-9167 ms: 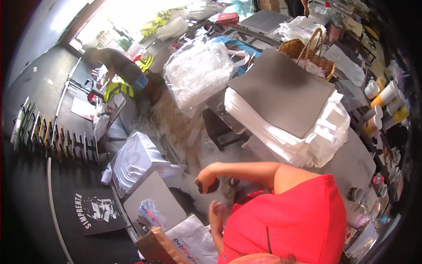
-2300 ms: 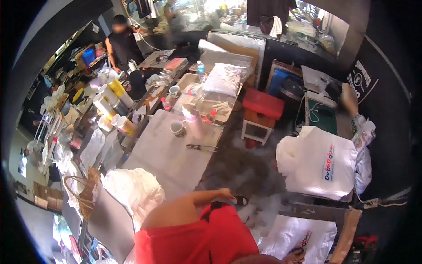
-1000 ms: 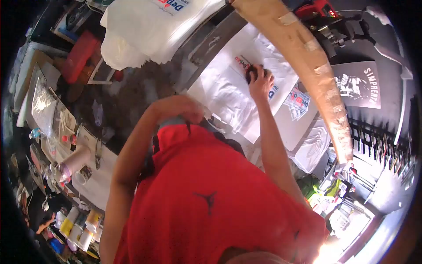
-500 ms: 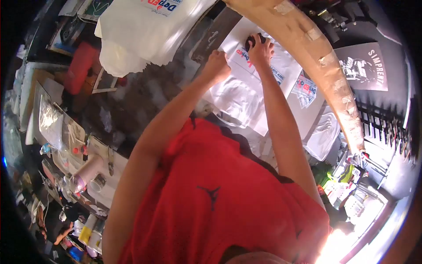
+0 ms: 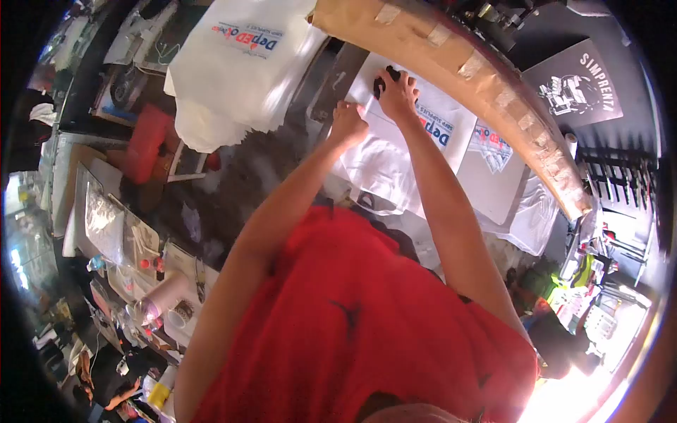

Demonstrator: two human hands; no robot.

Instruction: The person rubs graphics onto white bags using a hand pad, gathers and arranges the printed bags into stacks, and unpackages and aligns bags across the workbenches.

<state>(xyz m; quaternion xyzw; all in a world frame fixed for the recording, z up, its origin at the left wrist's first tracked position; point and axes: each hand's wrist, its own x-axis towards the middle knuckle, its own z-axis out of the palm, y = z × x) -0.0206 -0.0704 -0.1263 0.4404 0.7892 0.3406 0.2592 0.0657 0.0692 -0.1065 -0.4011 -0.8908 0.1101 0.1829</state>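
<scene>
A white cloth or bag (image 5: 381, 158) with blue and red "DepED" lettering lies on a flat board in front of me. Near its left edge, my left hand (image 5: 349, 125) is closed, its fingers curled at the white material; what they pinch is hidden. My right hand (image 5: 399, 95) grips a dark, rounded object (image 5: 381, 86) against the upper part of the white material. Its kind is too unclear to name. Part of the lettering is covered by my right hand and forearm.
Another white printed piece (image 5: 233, 77) hangs at upper left. A curved, taped cardboard edge (image 5: 451, 46) runs along the far side. Beyond it is a "SIMPRENTA" poster (image 5: 575, 88). Folded white material (image 5: 532, 218) lies at right, and a red object (image 5: 147, 144) stands at left.
My right hand, still on the dark object, has shifted left over the white material, closer to my left hand. My left hand stays closed near the edge. The camera view has turned slightly.
</scene>
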